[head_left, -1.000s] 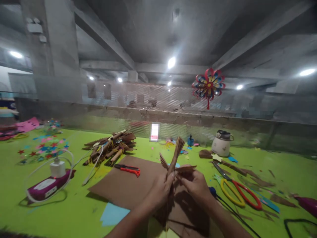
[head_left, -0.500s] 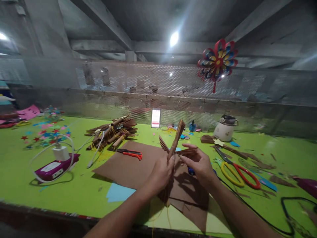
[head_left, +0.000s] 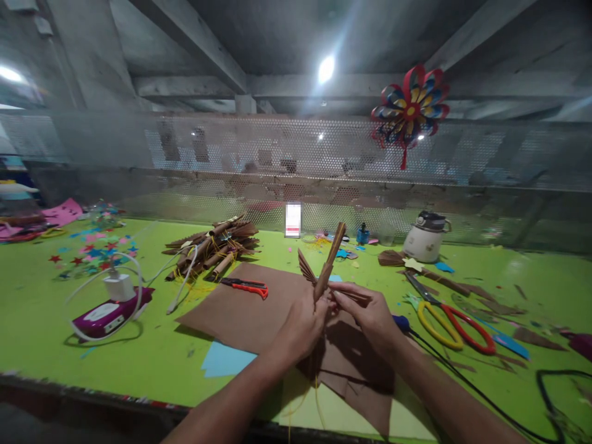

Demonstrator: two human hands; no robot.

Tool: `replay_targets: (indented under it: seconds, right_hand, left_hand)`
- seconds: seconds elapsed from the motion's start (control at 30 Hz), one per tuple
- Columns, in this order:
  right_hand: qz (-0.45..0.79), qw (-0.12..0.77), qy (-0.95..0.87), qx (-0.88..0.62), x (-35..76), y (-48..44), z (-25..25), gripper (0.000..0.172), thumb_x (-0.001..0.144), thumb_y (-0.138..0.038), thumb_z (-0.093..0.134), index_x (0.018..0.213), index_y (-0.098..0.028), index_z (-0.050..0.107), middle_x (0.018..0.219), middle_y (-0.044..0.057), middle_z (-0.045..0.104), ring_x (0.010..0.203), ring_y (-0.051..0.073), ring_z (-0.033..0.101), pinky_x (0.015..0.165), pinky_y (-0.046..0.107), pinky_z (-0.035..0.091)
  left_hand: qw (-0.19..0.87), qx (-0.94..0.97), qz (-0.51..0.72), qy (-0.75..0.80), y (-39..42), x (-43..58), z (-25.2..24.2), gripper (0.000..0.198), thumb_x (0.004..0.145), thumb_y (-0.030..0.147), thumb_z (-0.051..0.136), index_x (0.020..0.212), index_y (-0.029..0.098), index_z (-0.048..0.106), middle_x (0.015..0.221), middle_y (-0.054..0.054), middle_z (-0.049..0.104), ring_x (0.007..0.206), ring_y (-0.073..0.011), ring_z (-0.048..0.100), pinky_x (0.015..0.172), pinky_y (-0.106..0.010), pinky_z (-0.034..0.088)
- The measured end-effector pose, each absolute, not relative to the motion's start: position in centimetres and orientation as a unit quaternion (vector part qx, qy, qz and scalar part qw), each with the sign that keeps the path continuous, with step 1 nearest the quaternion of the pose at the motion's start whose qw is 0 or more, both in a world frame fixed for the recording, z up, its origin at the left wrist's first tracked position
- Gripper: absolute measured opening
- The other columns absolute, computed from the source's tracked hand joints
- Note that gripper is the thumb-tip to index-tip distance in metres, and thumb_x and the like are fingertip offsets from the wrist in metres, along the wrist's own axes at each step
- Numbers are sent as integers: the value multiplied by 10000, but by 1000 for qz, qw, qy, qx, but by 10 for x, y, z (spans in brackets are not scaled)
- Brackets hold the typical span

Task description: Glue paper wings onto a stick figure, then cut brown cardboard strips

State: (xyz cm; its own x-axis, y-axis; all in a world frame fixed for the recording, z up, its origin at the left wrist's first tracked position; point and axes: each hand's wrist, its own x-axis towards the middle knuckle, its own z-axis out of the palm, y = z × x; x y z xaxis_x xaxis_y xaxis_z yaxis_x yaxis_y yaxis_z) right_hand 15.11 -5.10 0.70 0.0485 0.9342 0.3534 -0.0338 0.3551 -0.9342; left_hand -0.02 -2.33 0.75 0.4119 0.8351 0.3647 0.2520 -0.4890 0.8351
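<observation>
In my left hand [head_left: 303,327], closed around its lower part, is a brown paper figure [head_left: 329,262] with a rolled tube body and pleated fan wings. One wing [head_left: 306,266] spreads out to the left of the tube. My right hand [head_left: 370,311] pinches the folded wing on the other side, its fingertips close to the tube. That wing is mostly covered by the fingers. Yellow thread [head_left: 317,401] hangs below my left hand. Under both hands lie brown paper sheets [head_left: 259,302], with a red-handled utility knife [head_left: 247,287] resting on them.
Similar rolled paper pieces [head_left: 217,246] are heaped at back left. A purple power strip [head_left: 108,317] with a white charger sits left. Yellow-and-red scissors [head_left: 451,317], paper scraps and a black cable [head_left: 462,376] lie right. Behind stand a white kettle [head_left: 423,240] and perforated screen [head_left: 259,148].
My right hand has moved in toward the tube, and its spread fingers have closed on the right wing. My left hand keeps its hold. The whole view has shifted slightly.
</observation>
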Motion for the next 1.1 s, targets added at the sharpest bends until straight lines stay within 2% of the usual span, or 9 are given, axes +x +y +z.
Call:
replay_targets:
  seconds: [0.27,0.43,0.57,0.73,0.9,1.1]
  right_hand:
    - [446,603,-533,-390,155,-50,1,373,732,-373,694,1045,-171,680,1017,105,688,811,191,643,778,352,524]
    - [448,599,-535,-392,156,-47,2,356,724,-365,701,1013,-157,695,873,88,708,751,182,641,745,344,521]
    - [446,599,-539,-389,154,-47,6,360,706,-384,708,979,-151,706,797,79,711,701,183,645,707,348,528]
    - [439,593,-544,-400,155,-49,9,332,722,-391,687,947,-146,710,810,83,714,717,193,647,703,347,527]
    - [435,620,-545,-361,157,-47,12,372,671,-319,745,1012,-192,667,903,59,711,796,196,649,760,348,518]
    - [383,639,-531,-403,156,-42,11,222,663,-341,745,780,-164,679,661,21,679,596,152,611,617,295,510]
  left_hand:
    - [379,761,396,346,-25,1,5,317,916,354,345,1081,138,508,941,-88,601,856,-177,557,792,-300,419]
    - [440,745,389,316,-18,4,-3,312,917,350,339,1073,135,502,819,-51,573,744,-140,534,678,-249,431]
    - [493,717,391,300,-15,7,-11,315,917,376,329,1035,135,493,796,-34,544,691,-113,511,592,-208,408]
    - [507,707,387,306,-16,8,-12,317,896,394,370,1060,148,486,793,-25,538,618,-99,489,559,-212,407]
    - [528,685,388,318,-17,9,-6,316,888,432,368,949,145,484,708,-7,521,582,-93,485,535,-205,385]
    - [557,676,370,310,-25,11,5,298,868,439,408,883,149,477,655,12,504,525,-72,440,492,-191,341]
